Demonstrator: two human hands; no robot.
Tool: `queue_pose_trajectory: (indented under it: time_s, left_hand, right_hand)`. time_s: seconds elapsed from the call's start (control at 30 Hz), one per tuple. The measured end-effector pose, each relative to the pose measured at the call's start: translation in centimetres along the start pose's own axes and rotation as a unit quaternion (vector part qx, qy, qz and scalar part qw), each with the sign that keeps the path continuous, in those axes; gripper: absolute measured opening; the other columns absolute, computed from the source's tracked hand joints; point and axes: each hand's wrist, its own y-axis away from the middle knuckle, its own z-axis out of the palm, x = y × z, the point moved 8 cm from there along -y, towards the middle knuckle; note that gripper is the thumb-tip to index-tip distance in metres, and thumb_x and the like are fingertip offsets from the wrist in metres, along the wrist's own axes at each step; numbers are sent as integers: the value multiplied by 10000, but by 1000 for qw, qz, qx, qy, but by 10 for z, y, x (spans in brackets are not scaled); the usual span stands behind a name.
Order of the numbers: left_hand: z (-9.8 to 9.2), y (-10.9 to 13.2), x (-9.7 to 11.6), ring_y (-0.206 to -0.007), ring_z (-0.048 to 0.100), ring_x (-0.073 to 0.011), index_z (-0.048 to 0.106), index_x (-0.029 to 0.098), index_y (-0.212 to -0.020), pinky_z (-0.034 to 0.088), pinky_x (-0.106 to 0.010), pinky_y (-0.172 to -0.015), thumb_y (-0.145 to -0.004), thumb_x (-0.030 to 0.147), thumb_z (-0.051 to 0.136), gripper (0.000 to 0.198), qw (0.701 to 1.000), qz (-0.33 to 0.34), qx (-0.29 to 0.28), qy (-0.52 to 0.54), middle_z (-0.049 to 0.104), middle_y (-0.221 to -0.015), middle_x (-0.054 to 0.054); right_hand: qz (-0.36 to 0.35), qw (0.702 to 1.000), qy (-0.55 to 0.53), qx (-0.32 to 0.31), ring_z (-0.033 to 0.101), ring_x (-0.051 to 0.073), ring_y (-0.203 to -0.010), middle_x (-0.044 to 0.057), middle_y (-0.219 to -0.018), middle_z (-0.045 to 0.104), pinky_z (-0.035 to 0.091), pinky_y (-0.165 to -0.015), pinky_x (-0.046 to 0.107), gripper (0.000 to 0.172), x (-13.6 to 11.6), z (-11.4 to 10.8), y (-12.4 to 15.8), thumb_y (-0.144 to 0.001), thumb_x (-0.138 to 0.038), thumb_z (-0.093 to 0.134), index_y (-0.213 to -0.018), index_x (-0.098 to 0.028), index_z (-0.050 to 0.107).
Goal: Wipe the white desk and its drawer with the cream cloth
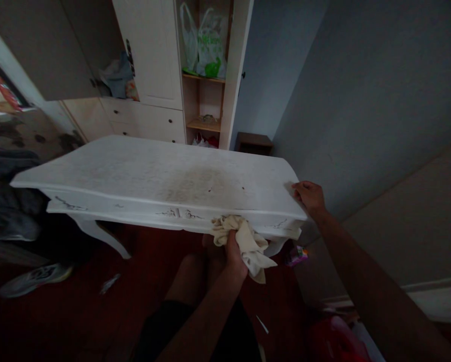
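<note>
A white table [134, 171] with carved, curved trim stands in front of me. Its top carries a dark, smudged patch near the middle. My left hand [236, 256] is closed around a crumpled cream cloth [248, 241], held against the front apron right of centre. Loose folds of the cloth hang below the hand. At the table's right end, my right hand [310, 196] rests on the edge of the top with its fingers curled. Whether anything sits inside those fingers is hidden.
Behind the table stands a white wardrobe [155, 60] with an open door and plastic bags [210, 48] on a shelf. Dark fabric [10, 196] and a shoe [36, 279] are at left. A pink packet [296, 255] lies by the right leg, near the grey wall [379, 100].
</note>
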Motion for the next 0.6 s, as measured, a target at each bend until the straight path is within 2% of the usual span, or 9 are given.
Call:
queue_pose_trajectory:
  time_s: [0.07, 0.2, 0.3, 0.4, 0.47, 0.6]
  left_hand:
    - [9, 5, -11, -953, 714, -283, 643, 227, -865, 598, -340, -758, -700, 446, 606, 277, 999, -29, -14, 3, 732, -851, -87]
    - [43, 13, -41, -909, 716, -310, 637, 212, -777, 584, -342, -726, -661, 355, 671, 188, 983, -143, -102, -44, 715, -755, -116]
    - [67, 14, -54, -820, 715, -291, 630, 203, -747, 567, -337, -688, -647, 298, 704, 156, 970, -173, -146, -91, 695, -690, -96]
    - [87, 17, -66, -697, 691, -237, 646, 173, -756, 533, -307, -621, -647, 276, 691, 156, 954, -190, -190, -134, 667, -643, -60]
    - [97, 19, -69, -619, 653, -195, 654, 164, -758, 497, -280, -574, -620, 241, 695, 164, 943, -171, -224, -176, 658, -639, -38]
    - [110, 24, -68, -580, 593, -138, 679, 180, -777, 465, -248, -566, -515, 107, 712, 274, 930, -72, -275, -233, 690, -723, -6]
  right_hand:
    - [-1, 1000, 2, -2, 441, 102, -438, -11, -468, 552, 354, -457, 246, 243, 0, 0, 0, -697, -374, 626, -541, -189, 605]
    - [-1, 1000, -2, -3, 460, 108, -444, -8, -482, 569, 356, -461, 247, 224, 1, 0, -1, -695, -367, 621, -554, -192, 613]
    - [0, 1000, -7, -1, 461, 113, -441, -5, -472, 566, 348, -447, 241, 231, 2, 0, -2, -691, -382, 618, -552, -198, 611]
    - [3, 1000, -10, 1, 449, 108, -432, -7, -464, 558, 336, -434, 234, 230, 3, -1, -3, -677, -388, 618, -547, -198, 608]
    - [7, 1000, -16, 3, 441, 105, -426, -10, -466, 556, 334, -429, 232, 219, 3, -1, -3, -669, -388, 614, -561, -197, 614]
    - [6, 999, -31, 9, 439, 101, -423, -12, -479, 560, 339, -431, 231, 242, 2, -2, -2, -674, -423, 613, -596, -194, 622]
